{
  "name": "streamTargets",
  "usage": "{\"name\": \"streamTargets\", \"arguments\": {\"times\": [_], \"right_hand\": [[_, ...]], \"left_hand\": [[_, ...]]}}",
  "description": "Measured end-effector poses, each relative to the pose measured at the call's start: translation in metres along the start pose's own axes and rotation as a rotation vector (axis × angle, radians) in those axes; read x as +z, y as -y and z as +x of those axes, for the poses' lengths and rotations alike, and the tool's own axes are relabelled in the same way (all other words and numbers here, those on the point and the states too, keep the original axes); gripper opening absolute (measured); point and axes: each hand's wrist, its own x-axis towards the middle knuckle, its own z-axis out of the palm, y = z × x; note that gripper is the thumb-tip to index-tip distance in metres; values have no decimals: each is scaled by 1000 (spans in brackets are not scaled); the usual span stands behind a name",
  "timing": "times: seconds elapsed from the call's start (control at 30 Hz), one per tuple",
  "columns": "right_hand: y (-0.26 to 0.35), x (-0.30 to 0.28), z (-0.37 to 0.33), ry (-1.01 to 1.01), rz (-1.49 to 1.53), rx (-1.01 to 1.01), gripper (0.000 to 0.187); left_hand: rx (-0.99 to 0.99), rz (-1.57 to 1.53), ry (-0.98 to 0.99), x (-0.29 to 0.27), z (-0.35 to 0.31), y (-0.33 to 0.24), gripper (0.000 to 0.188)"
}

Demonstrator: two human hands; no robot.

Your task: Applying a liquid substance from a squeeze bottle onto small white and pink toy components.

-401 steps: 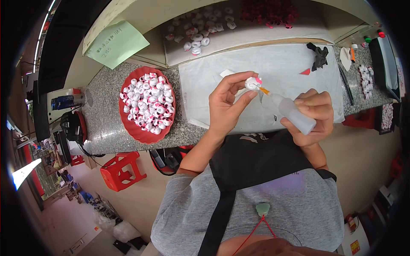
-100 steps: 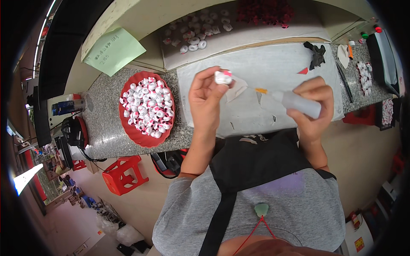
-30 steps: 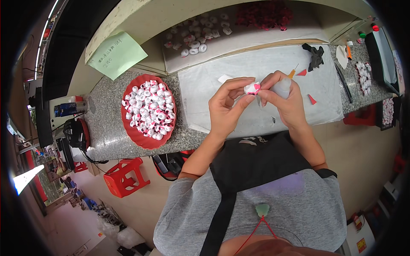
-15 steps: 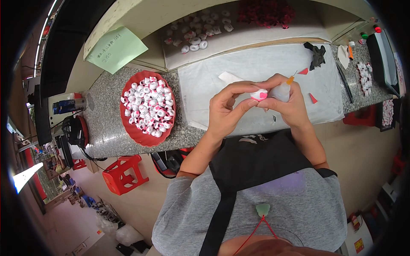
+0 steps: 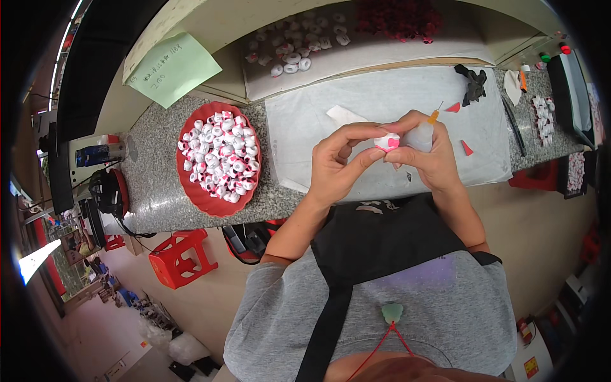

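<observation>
Between the fingertips of both hands, above the white sheet, is a small white piece with pink patches. My left hand pinches its left side with thumb and forefinger. My right hand steadies its right side with thumb and forefinger, and also holds a translucent squeeze bottle in the palm. The bottle's orange needle tip points up and away from the piece. To the left, a red scalloped dish is heaped with similar white and pink pieces.
Red triangular scraps and a crumpled black glove-like item lie on the sheet. A shelf behind holds white ring-shaped pieces and a dark red pile. A green note hangs at left. A red stool stands below the counter.
The view has shifted slightly. Both hands keep the same grip on the small piece and the bottle, with no other clear change.
</observation>
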Motion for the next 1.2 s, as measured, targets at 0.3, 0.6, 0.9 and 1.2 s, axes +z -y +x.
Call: {"name": "streamTargets", "arguments": {"times": [0.3, 0.6, 0.9, 1.2], "right_hand": [[-2, 1, -1, -3, -7, -19, 25], [0, 0, 0, 52, 42, 53, 25], [-5, 14, -6, -38, 108, 8, 23], [-17, 41, 13, 171, -65, 209, 32]], "left_hand": [[17, 28, -73, 4, -2, 3, 22], [1, -176, -9, 1, -2, 7, 24], [75, -54, 7, -4, -9, 4, 23], [110, 97, -203, -50, -37, -6, 18]]}}
